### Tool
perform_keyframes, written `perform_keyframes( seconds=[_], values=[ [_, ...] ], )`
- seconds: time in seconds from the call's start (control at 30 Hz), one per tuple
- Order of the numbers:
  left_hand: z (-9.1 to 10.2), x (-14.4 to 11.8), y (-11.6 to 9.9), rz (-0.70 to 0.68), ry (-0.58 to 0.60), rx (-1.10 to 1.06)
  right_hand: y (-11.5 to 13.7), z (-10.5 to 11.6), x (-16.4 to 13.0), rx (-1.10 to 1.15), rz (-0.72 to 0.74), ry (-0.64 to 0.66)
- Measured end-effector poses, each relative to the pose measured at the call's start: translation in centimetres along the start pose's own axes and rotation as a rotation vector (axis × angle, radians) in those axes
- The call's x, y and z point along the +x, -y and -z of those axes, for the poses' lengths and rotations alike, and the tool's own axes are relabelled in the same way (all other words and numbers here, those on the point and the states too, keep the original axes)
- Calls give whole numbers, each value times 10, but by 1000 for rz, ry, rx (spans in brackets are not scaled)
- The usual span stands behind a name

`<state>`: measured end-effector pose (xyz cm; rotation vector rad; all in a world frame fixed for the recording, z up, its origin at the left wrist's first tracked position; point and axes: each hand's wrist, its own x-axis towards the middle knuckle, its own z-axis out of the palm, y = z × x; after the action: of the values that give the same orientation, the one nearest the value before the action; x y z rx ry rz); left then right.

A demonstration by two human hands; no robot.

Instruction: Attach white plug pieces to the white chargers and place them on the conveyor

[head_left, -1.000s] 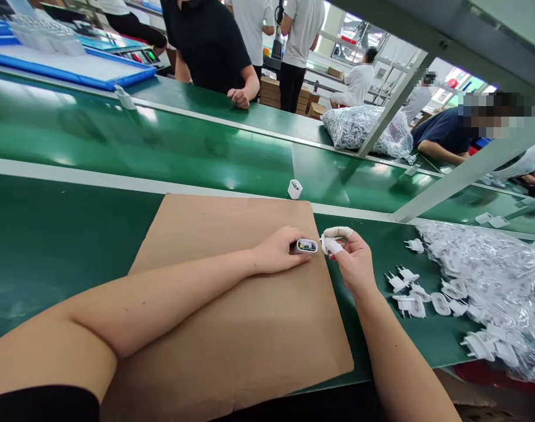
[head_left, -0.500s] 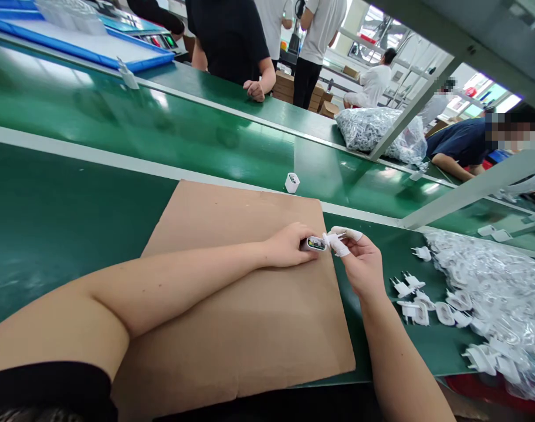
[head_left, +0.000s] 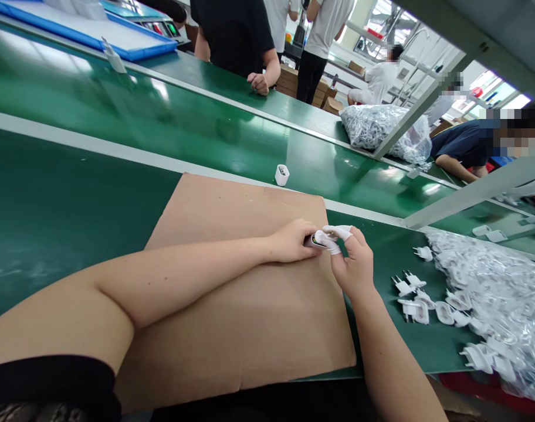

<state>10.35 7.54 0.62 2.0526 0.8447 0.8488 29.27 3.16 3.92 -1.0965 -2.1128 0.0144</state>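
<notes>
My left hand point(head_left: 294, 240) is closed around a white charger housing point(head_left: 312, 241), its open end facing right with a bit of the inside showing. Between the covered fingertips of my right hand point(head_left: 353, 255) is a white plug cap point(head_left: 322, 237), set against that open end. The fingers hide most of the cap, and I cannot tell how far it sits in the housing. Both hands are above the right edge of a cardboard sheet point(head_left: 232, 305). Another white charger housing point(head_left: 282, 175) stands on the green belt beyond the sheet.
Several loose plug caps point(head_left: 419, 308) lie on the green table to the right, beside a clear plastic bag point(head_left: 491, 287) of them. A slanted metal post point(head_left: 461, 196) rises behind. Across the belt are a blue tray point(head_left: 139, 51), a filled bag point(head_left: 382, 132) and co-workers.
My right hand has moved left and brought the plug cap against the housing's open end. The standing housing on the belt has shifted left.
</notes>
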Motion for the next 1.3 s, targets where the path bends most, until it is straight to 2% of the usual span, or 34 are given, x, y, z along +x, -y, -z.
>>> perform_keyframes(
  seconds=[0.2,0.33,0.53,0.6,0.7,0.8,0.93,1.0,1.03,1.1,1.2,1.23,1.3],
  values=[
    [-1,0,1,-22,-26,-18,-4,1,3,-51,-12,92],
    [-1,1,3,-58,-9,-51,-3,-2,5,-172,13,82],
    [-4,1,-3,-65,0,-137,4,-7,0,-301,-52,17],
    [-5,0,-3,-38,0,-154,1,-6,0,-318,-44,19],
    [-5,1,0,59,9,-185,-5,-4,4,-296,-13,108],
    [-4,1,2,109,40,-211,-7,-3,9,-262,-59,173],
    [-10,-5,-12,94,3,-126,2,-3,0,-192,-203,188],
    [-13,-8,-16,141,-2,-66,2,-1,-7,-148,-293,216],
    [-13,-8,-14,174,9,-49,-1,2,-9,-147,-345,199],
    [-6,2,-3,236,-4,20,-13,13,-12,-223,-476,61],
    [18,33,21,277,-129,197,-38,41,-16,-421,-846,-173],
    [28,45,29,285,-177,282,-47,51,-18,-468,-1000,-201],
    [51,68,41,336,-248,481,-64,66,-24,-499,-1276,-173]
  ],
)
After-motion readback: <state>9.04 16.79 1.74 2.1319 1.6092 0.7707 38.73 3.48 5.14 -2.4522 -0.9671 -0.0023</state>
